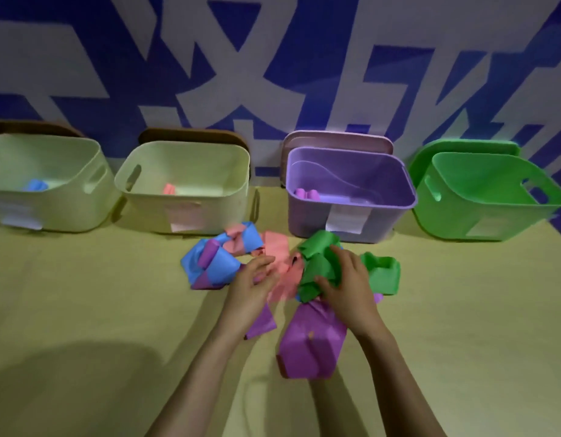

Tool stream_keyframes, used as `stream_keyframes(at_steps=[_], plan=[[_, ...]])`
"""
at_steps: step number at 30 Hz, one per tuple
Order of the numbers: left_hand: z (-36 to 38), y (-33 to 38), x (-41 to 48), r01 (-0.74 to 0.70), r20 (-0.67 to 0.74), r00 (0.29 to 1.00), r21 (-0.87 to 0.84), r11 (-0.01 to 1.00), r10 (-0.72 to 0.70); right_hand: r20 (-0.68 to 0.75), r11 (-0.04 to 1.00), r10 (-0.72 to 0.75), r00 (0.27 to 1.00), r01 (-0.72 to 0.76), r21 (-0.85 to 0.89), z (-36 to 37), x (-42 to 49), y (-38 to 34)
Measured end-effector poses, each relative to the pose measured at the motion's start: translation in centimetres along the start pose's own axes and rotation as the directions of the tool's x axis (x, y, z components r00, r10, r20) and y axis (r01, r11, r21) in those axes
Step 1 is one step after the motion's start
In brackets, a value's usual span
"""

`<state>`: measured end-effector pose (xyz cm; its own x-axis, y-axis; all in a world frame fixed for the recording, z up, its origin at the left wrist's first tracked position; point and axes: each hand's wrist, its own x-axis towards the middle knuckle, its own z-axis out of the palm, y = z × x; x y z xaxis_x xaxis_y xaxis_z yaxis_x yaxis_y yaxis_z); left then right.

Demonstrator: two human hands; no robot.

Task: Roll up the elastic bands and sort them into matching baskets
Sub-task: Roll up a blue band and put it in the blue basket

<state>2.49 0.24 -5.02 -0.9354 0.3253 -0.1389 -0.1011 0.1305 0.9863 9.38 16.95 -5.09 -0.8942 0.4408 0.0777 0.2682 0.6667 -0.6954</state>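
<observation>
A tangled heap of elastic bands lies mid-table: blue (222, 266), pink (277, 247), green (383, 275) and purple (310, 345). My right hand (348, 285) grips a bunched part of the green band. My left hand (252, 285) rests on the pink band with fingers loosely bent. Four baskets stand in a row behind the heap: a cream one (67, 212) holding a blue roll (36, 185), a second cream one (146, 209) holding a pink roll (169, 189), a purple one (310, 219) holding a purple roll (306, 194), and a green one (446, 222).
The yellow-green table (83, 294) runs to a blue and white patterned wall (272, 58) right behind the baskets. Lids lean against the wall behind the baskets. The table's right edge (560, 228) slants in by the green basket.
</observation>
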Motion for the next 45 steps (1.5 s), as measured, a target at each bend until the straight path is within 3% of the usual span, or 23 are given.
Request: stream_keyframes(at_steps=[3,6,8,13,17,19,21,24,28,31,35,37,39,42,44,45], plan=[[1.0,-3.8,0.0,-0.127,0.019,0.992,0.27,0.955,0.126,0.005,0.998,0.015,1.0,-0.015,-0.06,2.6,-1.2,2.0],[2.1,-6.7,-0.5,-0.198,0.053,0.977,0.579,0.791,0.205,-0.049,0.998,-0.035,0.998,0.033,-0.046,4.1,-2.5,3.4],[2.6,-7.4,-0.8,-0.226,0.042,0.963,0.668,0.709,0.267,-0.121,0.998,-0.038,0.992,0.043,0.041,4.2,-3.3,3.7],[2.1,-6.8,-1.1,-0.153,-0.188,0.943,0.484,0.862,0.273,-0.186,0.991,-0.109,0.976,0.122,0.057,3.9,-5.5,4.0],[0.6,-5.1,-1.5,-0.201,-0.066,0.935,0.712,0.673,0.348,-0.168,0.998,-0.066,0.984,0.062,-0.03,2.9,-5.9,3.6],[0.1,-3.9,-1.3,-0.243,-0.065,0.917,0.69,0.682,0.393,-0.164,0.997,-0.075,0.984,0.07,-0.033,2.4,-5.9,2.2],[0.1,-1.9,-1.4,-0.318,-0.043,0.886,0.667,0.674,0.461,-0.189,0.977,-0.211,0.959,0.204,-0.056,2.2,-5.6,0.4],[-0.2,1.3,-2.3,-0.476,0.067,0.862,0.444,0.759,0.502,-0.091,0.917,-0.398,0.913,0.399,-0.006,1.7,-4.3,-2.4],[-1.3,3.5,-2.6,-0.511,0.072,0.859,0.196,0.837,0.507,-0.08,0.941,-0.273,0.959,0.283,0.185,-0.4,-2.8,-5.9],[-1.9,3.6,-2.2,-0.364,0.087,0.931,0.141,0.921,0.355,-0.126,0.92,-0.211,0.969,0.241,0.309,-2.4,-1.0,-7.8],[-2.3,2.5,-1.4,-0.26,0.144,0.963,0.267,0.928,0.228,-0.002,0.804,-0.103,0.995,0.084,0.589,-4.7,0.6,-9.9],[-2.0,2.4,-1.1,-0.229,0.141,0.969,0.215,0.949,0.202,0.067,0.73,-0.125,0.99,0.046,0.682,-5.7,0.9,-10.5],[-1.5,3.0,-1.1,-0.256,0.145,0.961,0.16,0.953,0.234,0.108,0.658,-0.174,0.979,0.034,0.752,-6.6,0.8,-11.1],[-0.8,4.1,-1.2,-0.333,0.089,0.942,0.366,0.869,0.324,0.117,0.555,-0.199,0.973,0.014,0.831,-7.5,0.7,-11.5],[-0.5,5.0,-0.9,-0.359,0.015,0.923,0.399,0.844,0.385,0.092,0.553,-0.185,0.978,0.026,0.833,-7.7,0.9,-11.5],[-0.4,5.7,-0.9,-0.344,-0.041,0.92,0.397,0.851,0.391,0.046,0.607,-0.168,0.985,0.066,0.792,-7.7,1.1,-11.2]])
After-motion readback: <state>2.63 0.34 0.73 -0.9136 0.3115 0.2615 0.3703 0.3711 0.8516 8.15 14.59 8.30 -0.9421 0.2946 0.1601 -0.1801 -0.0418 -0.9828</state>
